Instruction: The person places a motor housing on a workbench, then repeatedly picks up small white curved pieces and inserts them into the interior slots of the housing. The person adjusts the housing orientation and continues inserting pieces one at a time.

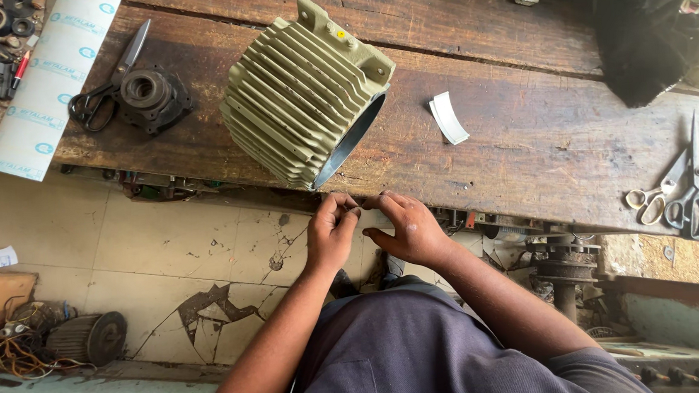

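Observation:
My left hand point(332, 233) and my right hand point(406, 229) meet just below the front edge of the wooden bench point(528, 141), fingertips pinched together around something small and pale between them; what it is stays unclear. Right above my hands lies an olive-green finned motor housing point(304, 92) on its side, its open round end facing down-right. A folded white paper strip point(449, 118) lies on the bench to the right of the housing.
Scissors point(673, 192) lie at the bench's right end. A black end cover with a bearing point(146, 94) and dark scissors point(108, 86) sit at the left, beside a white sheet point(53, 78). Cracked floor tiles point(188, 259), a small motor point(86, 338) and wires lie below.

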Tool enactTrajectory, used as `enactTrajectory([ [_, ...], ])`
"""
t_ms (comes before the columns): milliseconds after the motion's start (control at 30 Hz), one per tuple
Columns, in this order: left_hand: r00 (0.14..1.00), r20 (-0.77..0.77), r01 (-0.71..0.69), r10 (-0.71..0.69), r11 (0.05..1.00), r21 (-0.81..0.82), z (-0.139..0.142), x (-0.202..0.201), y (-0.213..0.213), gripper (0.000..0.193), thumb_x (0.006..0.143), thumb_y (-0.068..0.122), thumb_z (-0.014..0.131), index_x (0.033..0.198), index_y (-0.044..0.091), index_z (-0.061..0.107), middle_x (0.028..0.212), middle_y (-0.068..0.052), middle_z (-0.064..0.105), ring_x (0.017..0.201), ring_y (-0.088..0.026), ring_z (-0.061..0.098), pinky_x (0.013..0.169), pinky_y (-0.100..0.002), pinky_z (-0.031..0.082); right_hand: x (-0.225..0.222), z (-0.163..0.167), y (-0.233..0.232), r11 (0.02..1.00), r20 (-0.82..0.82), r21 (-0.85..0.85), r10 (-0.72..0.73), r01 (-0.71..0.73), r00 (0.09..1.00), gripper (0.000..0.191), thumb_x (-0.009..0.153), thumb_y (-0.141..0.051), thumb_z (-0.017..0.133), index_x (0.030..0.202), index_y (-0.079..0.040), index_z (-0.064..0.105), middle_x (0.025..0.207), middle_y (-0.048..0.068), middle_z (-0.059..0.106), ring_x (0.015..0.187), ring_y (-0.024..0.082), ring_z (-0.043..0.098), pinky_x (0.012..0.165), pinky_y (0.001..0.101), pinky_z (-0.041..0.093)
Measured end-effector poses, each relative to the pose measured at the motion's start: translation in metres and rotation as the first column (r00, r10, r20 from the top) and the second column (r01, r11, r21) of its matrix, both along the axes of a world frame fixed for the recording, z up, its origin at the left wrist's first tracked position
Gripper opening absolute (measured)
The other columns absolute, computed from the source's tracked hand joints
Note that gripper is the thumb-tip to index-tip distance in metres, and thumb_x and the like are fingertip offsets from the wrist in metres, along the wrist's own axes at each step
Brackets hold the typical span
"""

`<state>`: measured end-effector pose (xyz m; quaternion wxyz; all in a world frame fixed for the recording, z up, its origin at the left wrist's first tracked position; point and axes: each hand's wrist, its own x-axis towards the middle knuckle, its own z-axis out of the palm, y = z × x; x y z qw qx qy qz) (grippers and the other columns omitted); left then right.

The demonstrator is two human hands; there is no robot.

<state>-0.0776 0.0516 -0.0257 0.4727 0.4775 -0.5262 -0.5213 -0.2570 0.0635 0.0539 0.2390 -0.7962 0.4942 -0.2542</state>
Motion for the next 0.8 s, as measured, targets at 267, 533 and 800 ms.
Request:
enactTrajectory([
  [267, 0.982, -0.168, 0.128, -0.09, 0.964, 0.235, -0.002, 0.008, -0.004, 0.003, 0.093, 0.005, 0.068, 0.096, 0.006, 0.066, 0.08, 0.004, 0.063, 0.069, -0.004, 0.056, 0.063, -0.022, 0.048, 0.003, -0.002, 0.008, 0.996, -0.093, -0.088, -0.003, -0.005, 0.996, 0.045, 0.082, -0.021, 0.081, 0.121, -0.009, 0.062, 0.11, 0.011, 0.069, 0.097, 0.034, 0.067, 0.085, 0.0441, 0.053],
  [533, 0.994, -0.091, 0.066, -0.052, 0.984, 0.164, -0.002, 0.009, -0.001, 0.007, 0.091, 0.002, 0.068, 0.097, 0.006, 0.067, 0.08, 0.004, 0.063, 0.068, -0.004, 0.056, 0.062, -0.022, 0.048, 0.009, -0.005, 0.008, 0.997, -0.095, -0.071, -0.016, 0.009, 0.995, 0.046, 0.081, -0.022, 0.081, 0.122, -0.009, 0.062, 0.112, 0.012, 0.07, 0.102, 0.035, 0.067, 0.088, 0.0449, 0.052],
  [800, 0.997, -0.054, 0.054, -0.048, 0.994, 0.099, 0.005, 0.015, 0.0, 0.006, 0.092, 0.003, 0.07, 0.097, 0.006, 0.068, 0.081, 0.003, 0.066, 0.071, -0.005, 0.059, 0.066, -0.023, 0.05, 0.012, -0.005, 0.006, 1.0, -0.06, -0.021, -0.007, 0.006, 0.998, 0.047, 0.082, -0.023, 0.081, 0.122, -0.009, 0.061, 0.112, 0.013, 0.07, 0.105, 0.035, 0.068, 0.089, 0.0456, 0.053],
])
